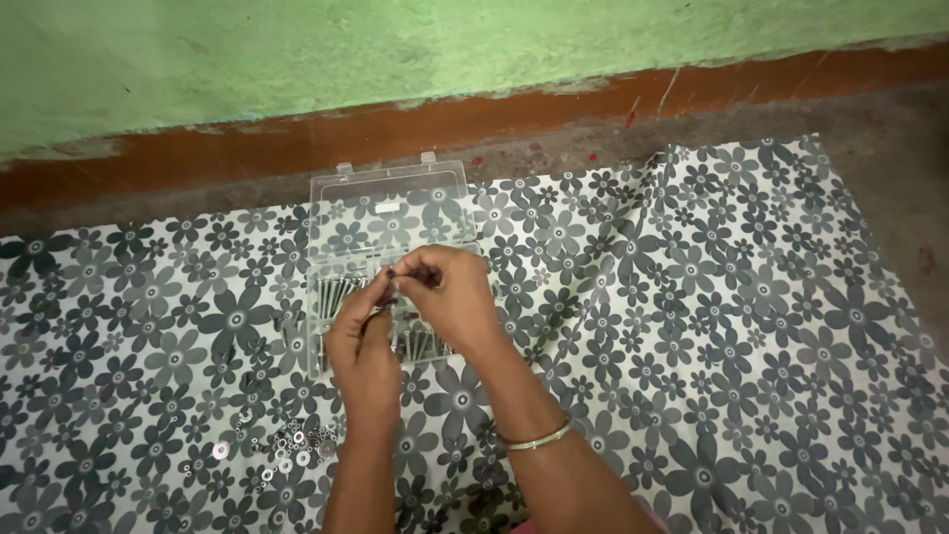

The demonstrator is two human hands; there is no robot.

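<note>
Nearest the camera, small washers and nuts [295,443] are scattered loose on the flowered cloth [692,326], just left of the left forearm. A thin bangle [539,438] is worn on the right wrist.

Above these, the left hand [364,341] and right hand [450,292] are held together over the clear plastic box [336,297]. A small bolt [391,274] is pinched between the fingertips of the right hand; the grip is nearly closed on it. The left grip is closed about the lower end of the same piece; whether a nut is held there cannot be told, as the fingers hide it.

Judgement: the piece is best kept over the box or cloth, so that anything dropped is caught, and turned with the fingertips only.

Bolts lie in the box's compartments beneath the hands. The lid [390,208] lies open behind, flat on the cloth. Beyond are bare floor and a green wall [395,49].
</note>
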